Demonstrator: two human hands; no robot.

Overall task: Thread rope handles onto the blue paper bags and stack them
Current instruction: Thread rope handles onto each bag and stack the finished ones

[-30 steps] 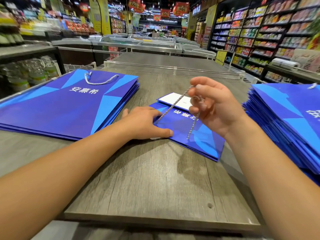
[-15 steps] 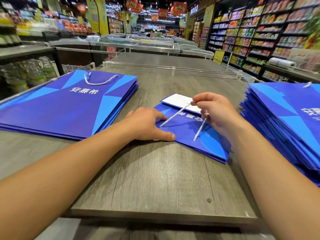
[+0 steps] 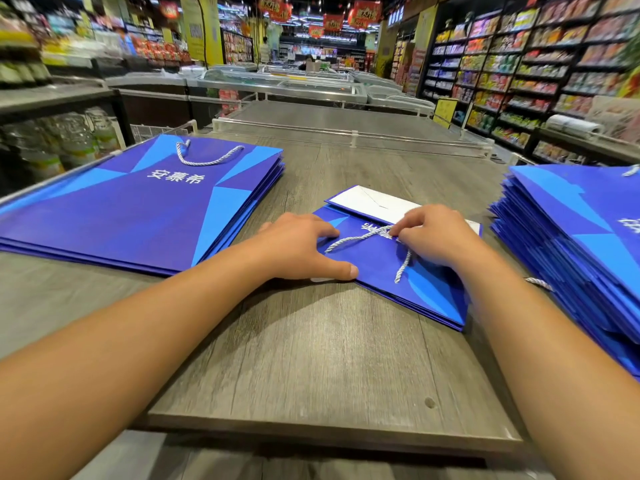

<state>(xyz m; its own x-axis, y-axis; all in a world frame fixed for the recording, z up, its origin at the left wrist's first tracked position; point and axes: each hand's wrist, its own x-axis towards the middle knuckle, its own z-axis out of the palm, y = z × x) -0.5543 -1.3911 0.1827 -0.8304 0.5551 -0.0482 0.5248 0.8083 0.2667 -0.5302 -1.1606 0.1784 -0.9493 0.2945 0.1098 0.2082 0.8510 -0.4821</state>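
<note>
On the wooden table (image 3: 311, 358), hands (image 3: 433, 237) pinch rope (image 3: 349, 240) over a flat blue bag (image 3: 415, 289).

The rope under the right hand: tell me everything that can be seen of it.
The rope is a twisted white-and-grey cord, thin and limp. It lies on the flat blue bag in the middle of the table. The right hand pinches it near its middle, at the bag's top edge. One end runs left to the left hand, which presses the bag flat; the other hangs loose toward the person.
</note>
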